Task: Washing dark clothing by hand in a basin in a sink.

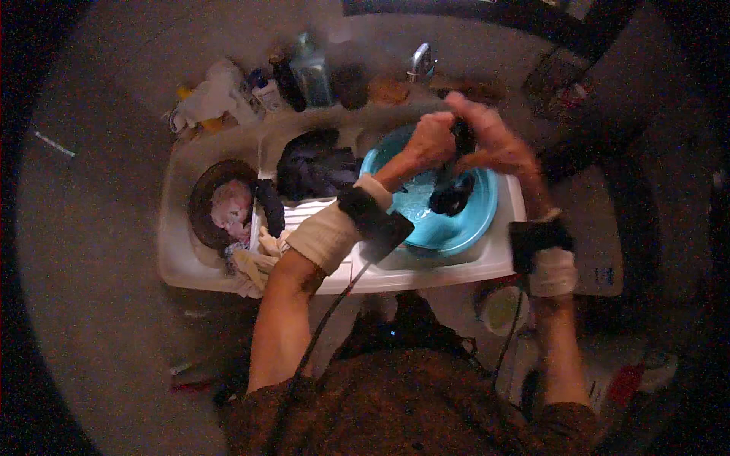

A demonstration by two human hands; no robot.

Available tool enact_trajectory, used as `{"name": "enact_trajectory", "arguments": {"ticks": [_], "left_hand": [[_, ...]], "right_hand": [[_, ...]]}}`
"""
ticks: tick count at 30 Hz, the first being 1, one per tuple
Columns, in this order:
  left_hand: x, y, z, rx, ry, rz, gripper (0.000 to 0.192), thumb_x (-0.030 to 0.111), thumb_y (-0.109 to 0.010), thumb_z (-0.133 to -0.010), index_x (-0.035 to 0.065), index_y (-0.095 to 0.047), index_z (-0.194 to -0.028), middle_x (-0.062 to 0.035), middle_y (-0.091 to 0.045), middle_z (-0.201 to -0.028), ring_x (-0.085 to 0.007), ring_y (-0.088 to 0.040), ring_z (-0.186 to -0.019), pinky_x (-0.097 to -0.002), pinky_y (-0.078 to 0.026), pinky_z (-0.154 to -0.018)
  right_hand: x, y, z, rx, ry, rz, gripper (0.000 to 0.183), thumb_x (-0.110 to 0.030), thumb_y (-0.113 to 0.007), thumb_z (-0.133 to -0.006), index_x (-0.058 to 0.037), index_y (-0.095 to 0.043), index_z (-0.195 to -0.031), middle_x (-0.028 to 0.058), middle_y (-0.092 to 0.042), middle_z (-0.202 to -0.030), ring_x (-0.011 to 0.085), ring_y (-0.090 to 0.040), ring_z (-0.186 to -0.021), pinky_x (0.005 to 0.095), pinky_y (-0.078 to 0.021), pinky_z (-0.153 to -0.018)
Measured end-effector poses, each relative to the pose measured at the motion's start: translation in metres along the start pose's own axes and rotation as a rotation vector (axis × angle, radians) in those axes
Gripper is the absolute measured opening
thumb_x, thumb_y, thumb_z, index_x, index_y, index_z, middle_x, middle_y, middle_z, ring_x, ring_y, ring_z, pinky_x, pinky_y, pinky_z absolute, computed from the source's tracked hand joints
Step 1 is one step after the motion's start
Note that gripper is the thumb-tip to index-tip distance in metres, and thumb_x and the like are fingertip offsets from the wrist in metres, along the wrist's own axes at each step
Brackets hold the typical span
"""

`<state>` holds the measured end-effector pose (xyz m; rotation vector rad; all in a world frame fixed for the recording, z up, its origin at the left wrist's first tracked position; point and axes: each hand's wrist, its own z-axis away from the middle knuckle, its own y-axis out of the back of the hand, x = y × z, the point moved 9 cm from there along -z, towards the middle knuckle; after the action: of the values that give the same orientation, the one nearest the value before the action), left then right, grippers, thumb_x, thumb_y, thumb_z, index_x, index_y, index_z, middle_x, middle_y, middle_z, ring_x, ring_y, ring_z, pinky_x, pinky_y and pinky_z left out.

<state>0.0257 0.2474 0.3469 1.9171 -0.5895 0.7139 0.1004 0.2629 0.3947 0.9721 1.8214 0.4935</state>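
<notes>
Above a turquoise plastic basin [485,228], a dark wet cloth [465,137] hangs between my two hands. My left hand [428,139] is closed in a fist around it. On its other side is my right hand [499,139], fingers stretched and thumb apart; blur hides whether it grips the cloth. The dark bundle [453,196] below, partly in the basin's water, seems to be the same cloth. The basin sits in the right bowl of a white laundry sink [433,280]. Both wrists wear light bands with black boxes and cables.
A faucet [421,60] rises behind the basin. Bottles [313,77] and a light cloth [214,97] line the back ledge. More dark fabric [313,165] lies left of the basin, above a ribbed washboard [308,211]. A brown bowl [199,208] holds pinkish fabric [231,205]; pale cloths [254,265] drape over the front edge.
</notes>
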Motion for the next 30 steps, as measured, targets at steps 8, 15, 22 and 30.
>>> {"name": "enact_trajectory", "arguments": {"ticks": [8,15,22,30], "left_hand": [[-0.129,-0.003,0.122,-0.422,0.280,-0.221,0.055,0.019,-0.067,-0.067,0.0059,-0.047,-0.116,-0.0179,-0.054,-0.104,-0.0334,-0.053,-0.097,-0.0397,-0.043,-0.083],[-0.166,0.011,0.167,-0.267,0.543,0.089,0.039,0.025,-0.065,-0.071,0.0031,-0.059,-0.102,-0.0151,-0.063,-0.089,-0.0232,-0.061,-0.081,-0.0327,-0.047,-0.074],[-0.159,-0.011,0.152,-0.152,0.527,0.209,0.032,0.022,-0.063,-0.074,0.0018,-0.059,-0.098,-0.0111,-0.063,-0.087,-0.0177,-0.059,-0.080,-0.0290,-0.047,-0.073],[-0.183,0.012,0.173,-0.004,0.632,0.299,0.027,0.020,-0.063,-0.074,0.0018,-0.061,-0.094,-0.0100,-0.064,-0.086,-0.0169,-0.060,-0.079,-0.0289,-0.047,-0.073]], "right_hand": [[0.210,-0.234,0.180,-0.308,-0.882,0.067,0.036,-0.013,-0.049,-0.066,-0.0070,-0.059,-0.100,0.0247,-0.057,-0.096,0.0390,-0.053,-0.095,0.0447,-0.0414,-0.083],[0.283,-0.090,0.189,0.508,-1.129,0.215,0.027,-0.011,-0.045,-0.068,-0.0049,-0.060,-0.089,0.0188,-0.061,-0.087,0.0371,-0.057,-0.075,0.0417,-0.0454,-0.067],[0.139,-0.299,0.104,-0.549,-0.603,0.020,0.031,-0.013,-0.051,-0.064,-0.0104,-0.062,-0.093,0.0165,-0.062,-0.091,0.0342,-0.058,-0.086,0.0397,-0.0469,-0.074],[0.302,-0.106,0.185,0.398,-1.133,0.284,0.026,-0.011,-0.047,-0.068,-0.0030,-0.057,-0.090,0.0210,-0.061,-0.083,0.0368,-0.059,-0.074,0.0450,-0.0461,-0.067]]}}
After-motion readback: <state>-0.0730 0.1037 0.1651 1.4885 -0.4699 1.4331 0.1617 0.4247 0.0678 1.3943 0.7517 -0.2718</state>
